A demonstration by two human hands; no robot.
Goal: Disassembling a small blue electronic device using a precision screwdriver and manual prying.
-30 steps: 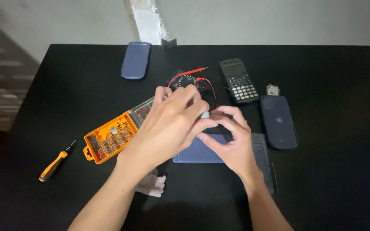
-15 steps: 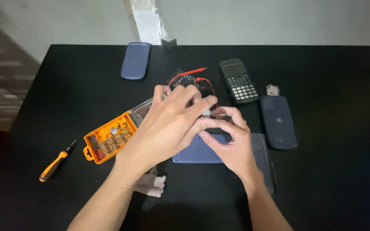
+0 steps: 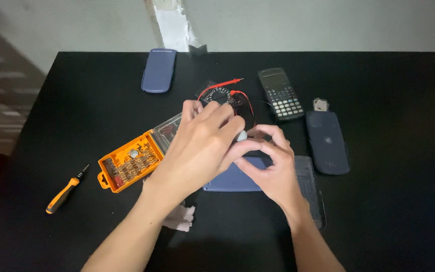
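My left hand [image 3: 202, 146] and my right hand [image 3: 274, 168] meet fingertip to fingertip over the middle of the black table [image 3: 388, 216]. A small round whitish piece [image 3: 241, 136] shows between the left fingertips, and the curled right fingers touch it. Whatever else the right fingers grip is hidden. Under both hands lies a flat blue cover [image 3: 230, 180]. Just beyond the hands sits a round black meter [image 3: 221, 95] with red leads.
An orange bit case [image 3: 129, 163] lies open at the left, with an orange-handled screwdriver [image 3: 65, 190] further left. A calculator [image 3: 280, 93], a dark blue cover [image 3: 328, 143] and a ribbed dark panel [image 3: 309, 187] lie to the right. Another blue cover [image 3: 158, 70] is at the back; a white cloth [image 3: 179, 219] near my left forearm.
Both hands stay in the same spot. The fingers have shifted slightly, and the small whitish piece now shows more clearly between them.
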